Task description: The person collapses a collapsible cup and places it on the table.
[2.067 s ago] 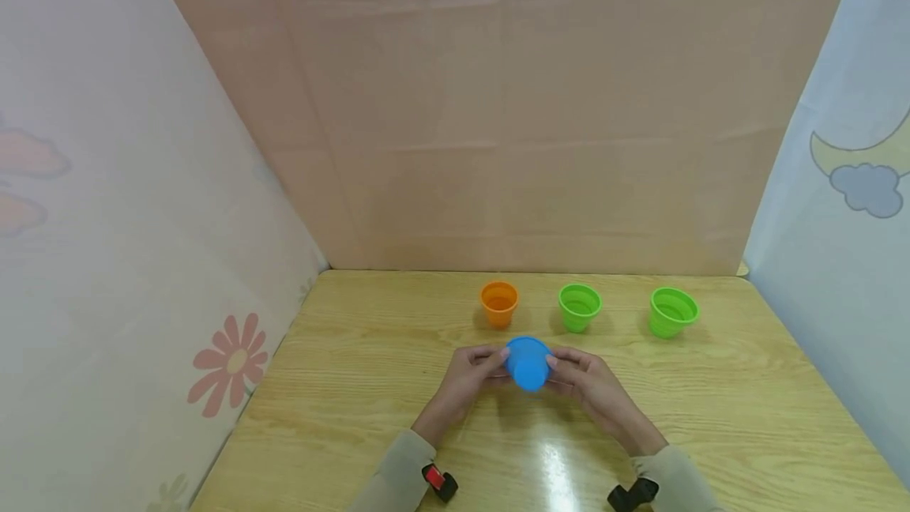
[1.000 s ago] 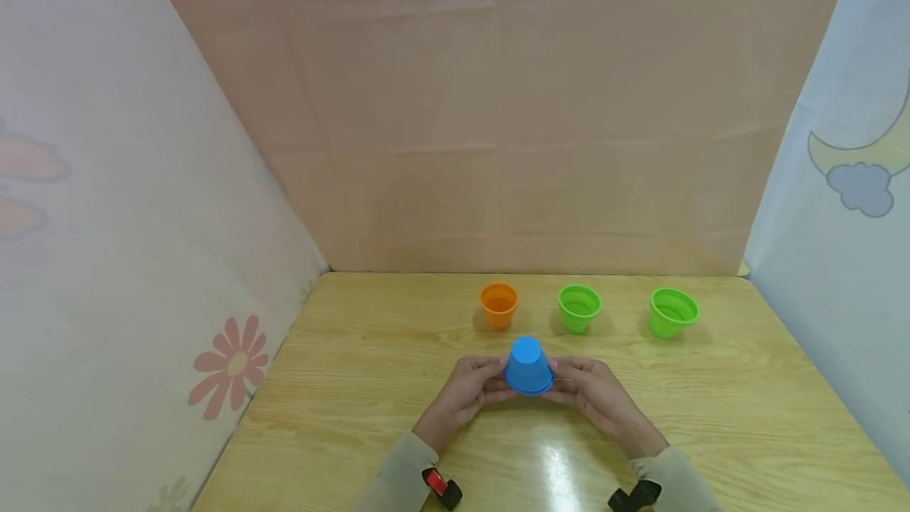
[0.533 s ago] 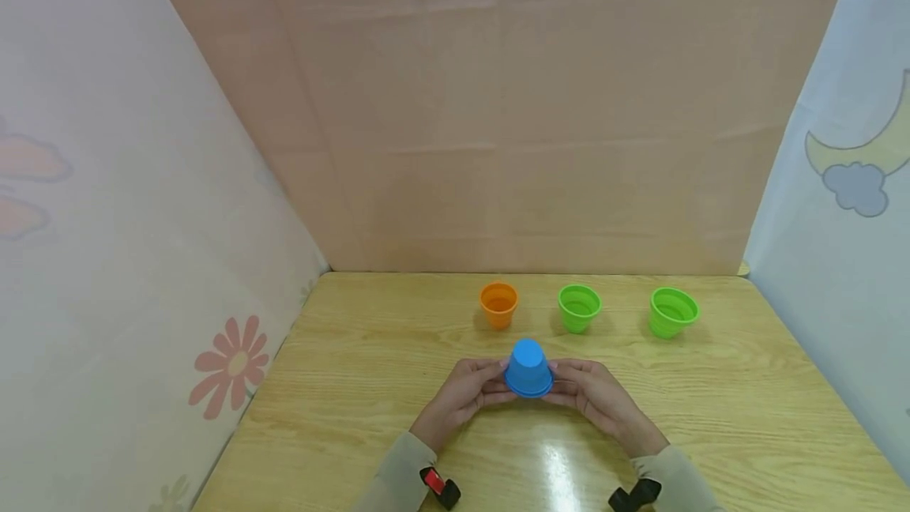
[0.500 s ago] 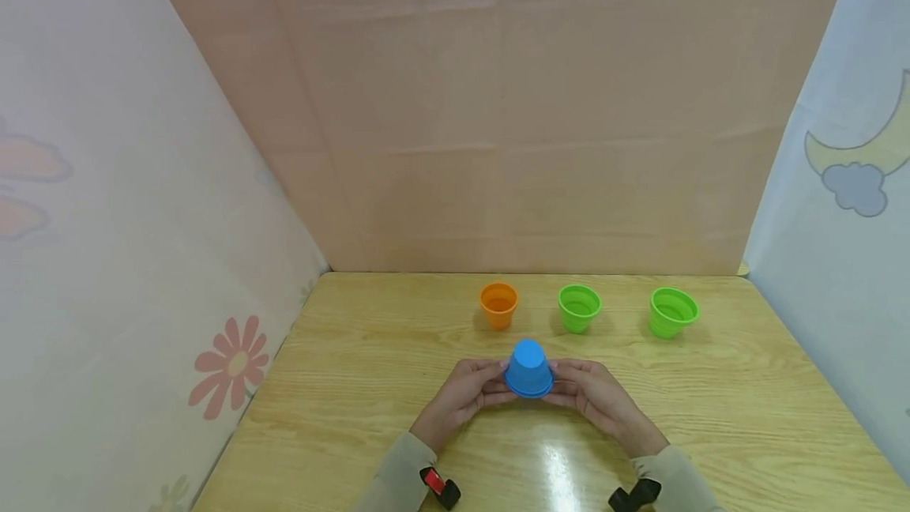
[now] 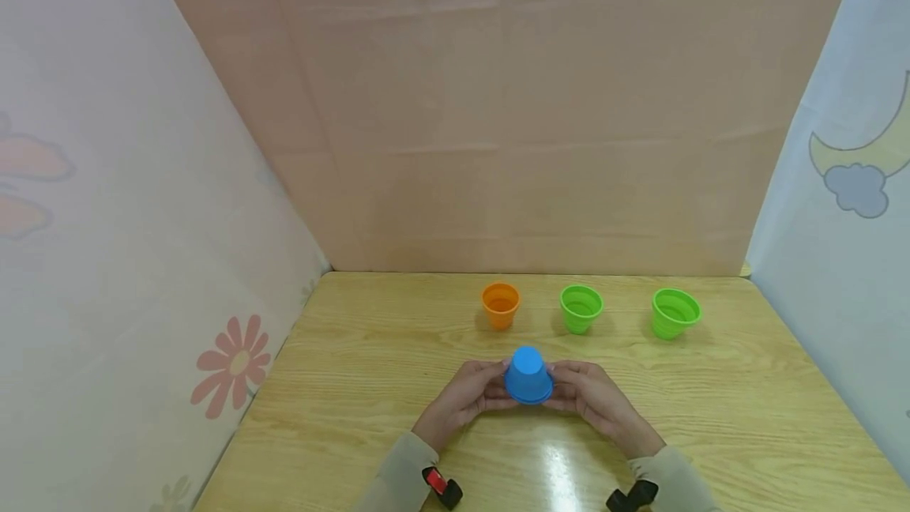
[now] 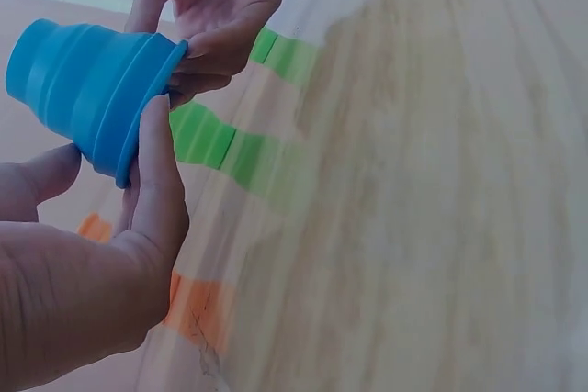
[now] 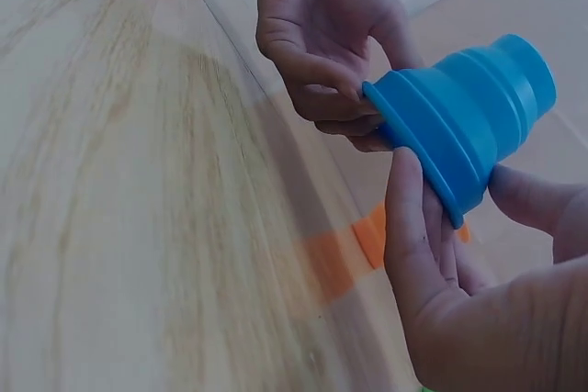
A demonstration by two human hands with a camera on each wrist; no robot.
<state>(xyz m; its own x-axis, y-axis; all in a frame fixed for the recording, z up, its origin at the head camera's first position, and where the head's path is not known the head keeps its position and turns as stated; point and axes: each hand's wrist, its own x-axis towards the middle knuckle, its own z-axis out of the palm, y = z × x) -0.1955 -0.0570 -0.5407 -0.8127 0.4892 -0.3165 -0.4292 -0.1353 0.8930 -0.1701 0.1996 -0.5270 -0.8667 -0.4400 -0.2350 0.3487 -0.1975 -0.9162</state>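
A blue ribbed collapsible cup (image 5: 528, 376) is held upside down between both hands, its wide rim low and its base up. My left hand (image 5: 468, 392) pinches the rim from the left, thumb on the wall and fingers at the rim. From the other side my right hand (image 5: 594, 397) grips it the same way. Both wrist views show the cup (image 6: 96, 89) stretched to its full stepped height, with fingertips along the rim. The cup's inside is hidden.
An orange cup (image 5: 501, 306), a green cup (image 5: 580, 309) and another green cup (image 5: 674, 313) stand upright in a row behind the hands on the wooden table (image 5: 355, 385). A tan backdrop (image 5: 498, 117) closes the far edge; pale printed cloths flank both sides.
Two seconds ago the blue cup's rim pointed away and its base toward me; it has since turned rim-down. Lately cup and hands have shifted slightly nearer. The other cups stay put.
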